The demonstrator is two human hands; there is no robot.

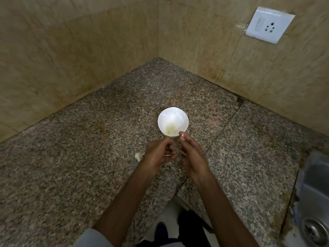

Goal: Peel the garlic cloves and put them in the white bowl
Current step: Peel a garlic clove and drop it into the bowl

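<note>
A small white bowl stands on the speckled granite counter, with a few pale peeled garlic pieces at its bottom. Just in front of the bowl's near rim, my right hand pinches a garlic clove at its fingertips. My left hand is beside it, fingers curled, pinching a thin white strip of garlic peel. The two hands nearly touch. An unpeeled piece of garlic lies on the counter just left of my left hand.
Tiled walls meet in a corner behind the bowl. A white switch and socket plate is on the right wall. A steel sink with its drain lies at the right edge. The counter's front edge cuts in near my forearms.
</note>
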